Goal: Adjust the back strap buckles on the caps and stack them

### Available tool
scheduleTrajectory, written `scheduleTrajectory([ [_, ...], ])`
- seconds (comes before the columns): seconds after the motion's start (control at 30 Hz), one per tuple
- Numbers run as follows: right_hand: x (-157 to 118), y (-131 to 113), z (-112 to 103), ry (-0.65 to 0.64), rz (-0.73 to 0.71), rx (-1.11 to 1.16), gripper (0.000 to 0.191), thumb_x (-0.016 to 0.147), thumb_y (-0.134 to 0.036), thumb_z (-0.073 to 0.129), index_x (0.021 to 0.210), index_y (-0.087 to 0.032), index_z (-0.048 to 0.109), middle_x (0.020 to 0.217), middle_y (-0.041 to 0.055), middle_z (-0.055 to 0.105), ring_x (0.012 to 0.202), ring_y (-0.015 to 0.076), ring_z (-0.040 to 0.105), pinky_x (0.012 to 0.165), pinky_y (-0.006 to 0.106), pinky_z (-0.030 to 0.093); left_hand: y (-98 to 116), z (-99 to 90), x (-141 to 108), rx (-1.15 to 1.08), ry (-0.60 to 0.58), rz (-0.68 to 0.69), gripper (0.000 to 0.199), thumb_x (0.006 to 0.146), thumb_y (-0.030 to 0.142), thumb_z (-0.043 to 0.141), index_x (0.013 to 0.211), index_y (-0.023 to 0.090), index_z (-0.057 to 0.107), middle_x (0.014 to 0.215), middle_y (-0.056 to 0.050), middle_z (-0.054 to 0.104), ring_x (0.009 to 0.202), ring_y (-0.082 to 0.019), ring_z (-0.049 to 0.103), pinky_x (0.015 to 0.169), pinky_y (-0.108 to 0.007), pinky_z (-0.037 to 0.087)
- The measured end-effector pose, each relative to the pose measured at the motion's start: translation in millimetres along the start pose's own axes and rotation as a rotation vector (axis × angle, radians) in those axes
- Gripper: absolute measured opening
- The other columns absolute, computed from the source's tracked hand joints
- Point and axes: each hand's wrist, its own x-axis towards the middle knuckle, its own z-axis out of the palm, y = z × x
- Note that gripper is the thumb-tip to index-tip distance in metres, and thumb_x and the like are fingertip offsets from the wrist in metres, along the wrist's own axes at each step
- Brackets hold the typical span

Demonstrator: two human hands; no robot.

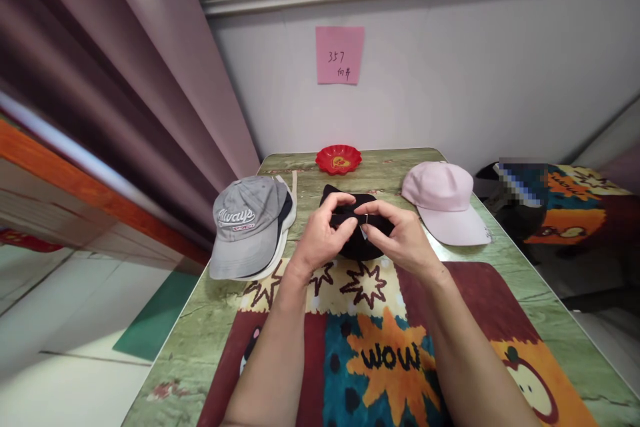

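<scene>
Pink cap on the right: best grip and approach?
Likely the brim of the pink cap, pinched top and underside by the right hand, once free of the black cap, coming from the near right. The cap sits crown up, its thin brim pointing that way.

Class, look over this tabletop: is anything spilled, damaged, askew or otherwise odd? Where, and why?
Nothing looks spilled or damaged. At left, the gray cap sits slightly askew over other caps, whose dark and pale edges show unevenly on its right. The black cap, held by the left hand and right hand, shows nothing clearly odd.
</scene>
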Motion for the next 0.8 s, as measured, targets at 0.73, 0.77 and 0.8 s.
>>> scheduleTrajectory([
  [0.73, -4.3, -1.4, 14.1, 0.195, -0.204, -0.402, 0.027, 0.087, -0.011, 0.058, 0.103, -0.025, 0.075, 0.087, 0.0022, 0.067, 0.072, 0.0154, 0.063, 0.063, 0.027, 0.046, 2.9, -4.3, -2.4, -0.22, -0.086, -0.238, 0.033, 0.076, 0.03, 0.073, 0.104, 0.015, 0.066, 0.064, 0.004, 0.059, 0.053, -0.008, 0.051, 0.05, -0.019, 0.041],
  [0.77, -4.1, -1.3, 14.1, 0.183, -0.192, -0.386, 0.028, 0.086, -0.01, 0.057, 0.102, -0.024, 0.075, 0.086, 0.0019, 0.066, 0.069, 0.0143, 0.061, 0.062, 0.026, 0.046, 2.6, -6.9, -3.1, -0.243, -0.15, -0.233, 0.036, 0.074, 0.026, 0.073, 0.107, 0.015, 0.065, 0.068, 0.004, 0.061, 0.056, -0.009, 0.053, 0.053, -0.019, 0.042],
  [0.8, -3.7, -1.3, 13.8, 0.172, -0.185, -0.368, 0.029, 0.085, -0.008, 0.057, 0.102, -0.023, 0.075, 0.086, 0.0018, 0.066, 0.066, 0.0135, 0.06, 0.062, 0.026, 0.046, 2.1, -9.2, -3.5, -0.263, -0.211, -0.219, 0.038, 0.073, 0.021, 0.073, 0.11, 0.015, 0.065, 0.072, 0.003, 0.062, 0.06, -0.01, 0.056, 0.056, -0.02, 0.044],
])
